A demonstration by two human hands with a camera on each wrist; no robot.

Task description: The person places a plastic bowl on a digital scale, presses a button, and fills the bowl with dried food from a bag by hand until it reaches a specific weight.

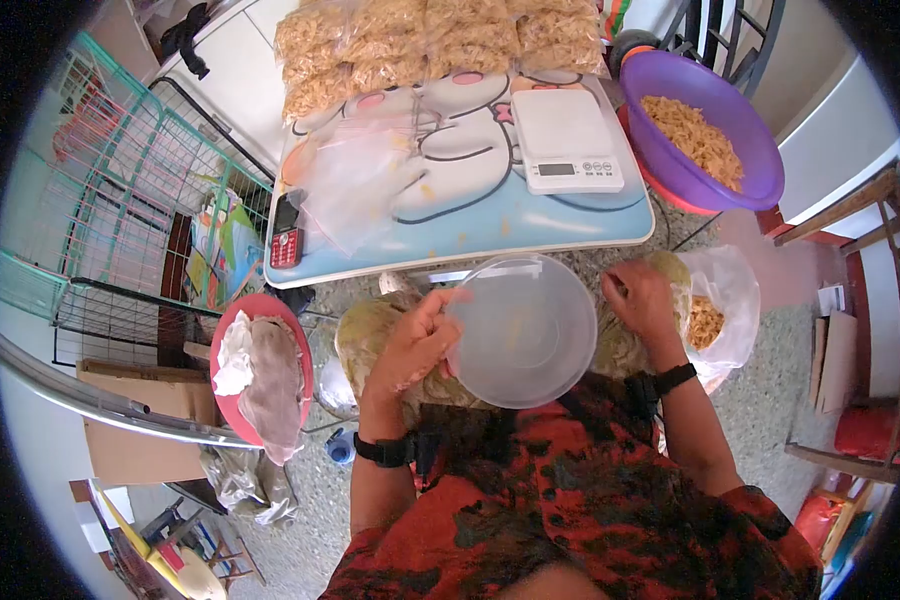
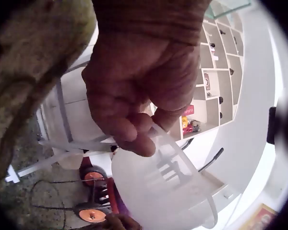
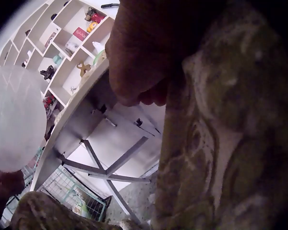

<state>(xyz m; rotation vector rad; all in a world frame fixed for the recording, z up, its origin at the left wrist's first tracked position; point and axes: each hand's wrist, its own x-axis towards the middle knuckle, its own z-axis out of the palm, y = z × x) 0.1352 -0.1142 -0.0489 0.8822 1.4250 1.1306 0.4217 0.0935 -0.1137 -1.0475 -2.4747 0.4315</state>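
My left hand grips the rim of a translucent plastic bowl over my lap. In the left wrist view, thumb and fingers pinch the rim of the tilted bowl. The inside of the bowl shows only faint smears. My right hand is by my right knee, apart from the bowl, with its fingers loosely curled and nothing seen in them. In the right wrist view this hand is dark and close to the patterned trouser leg.
Ahead stands a low table with a white scale, clear bags, a phone and several filled bags. A purple basin of shredded food is at right, a white sack below it. A pink basin is at left.
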